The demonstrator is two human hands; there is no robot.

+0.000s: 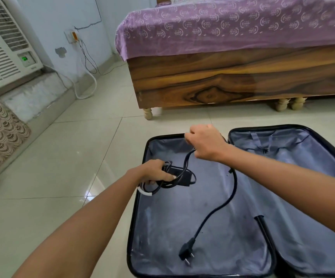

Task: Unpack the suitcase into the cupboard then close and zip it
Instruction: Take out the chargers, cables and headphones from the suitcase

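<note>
A black suitcase (142, 197) lies open flat on the floor, both halves lined in grey-blue fabric. My left hand (154, 171) grips a black power adapter (182, 177) with loops of its cable, above the left half's far corner. My right hand (204, 142) holds the thick black cable (233, 183) higher up. From there the cable hangs down in a curve, and its plug (186, 252) rests on the lining of the left half. The right half holds only its straps (263, 141). No cupboard is in view.
A wooden bed (232, 77) with a purple patterned sheet stands just beyond the suitcase. A window air conditioner (4, 53) sits at the far left, with a wall socket and wires (82, 49) beside it. Patterned fabric (0, 135) lies at the left edge. Glossy tiles cover the floor.
</note>
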